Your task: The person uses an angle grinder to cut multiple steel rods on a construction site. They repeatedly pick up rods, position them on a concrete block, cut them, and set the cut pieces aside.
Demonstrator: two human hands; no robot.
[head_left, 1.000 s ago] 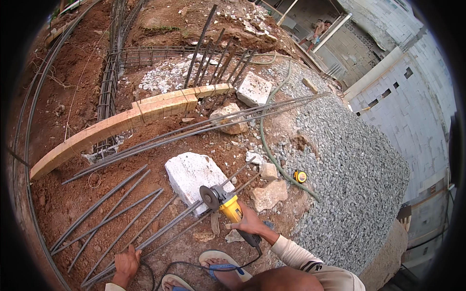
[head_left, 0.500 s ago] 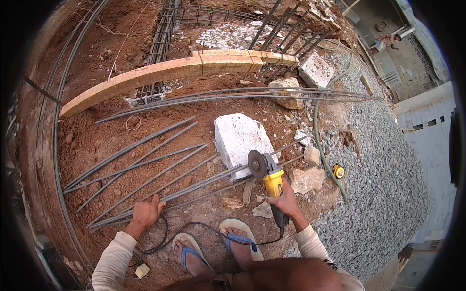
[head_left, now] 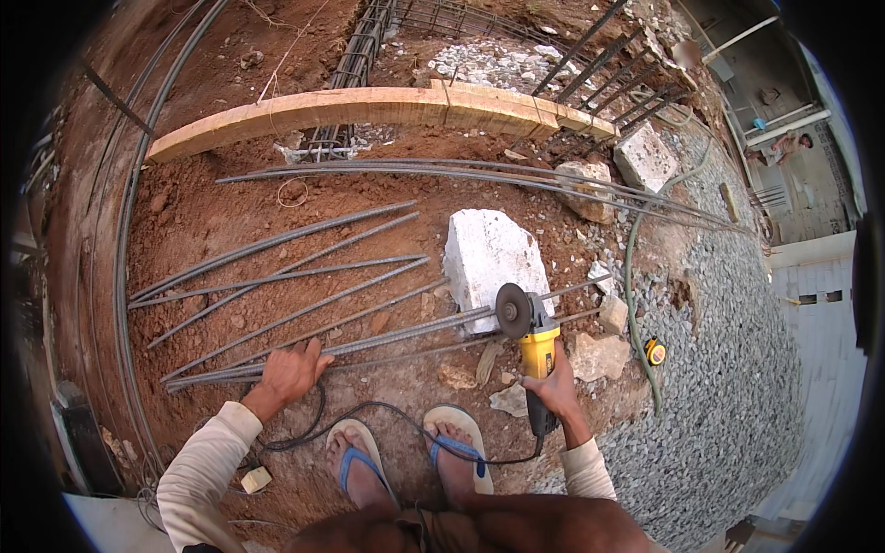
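The grip of the right hand [head_left: 556, 387] is wrapped around a yellow angle grinder [head_left: 539, 350], its disc [head_left: 512, 309] at the near right corner of the white block [head_left: 493, 253]; the left hand [head_left: 290, 373] lies over steel rods [head_left: 406, 334] left of the block, fingers bent, though I cannot tell whether its grip closes round them; right of the block a tape measure [head_left: 654, 352] lies beside a green hose [head_left: 631, 286]

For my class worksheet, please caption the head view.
Right hand holding a yellow grinder near a white block, left hand on steel rods.
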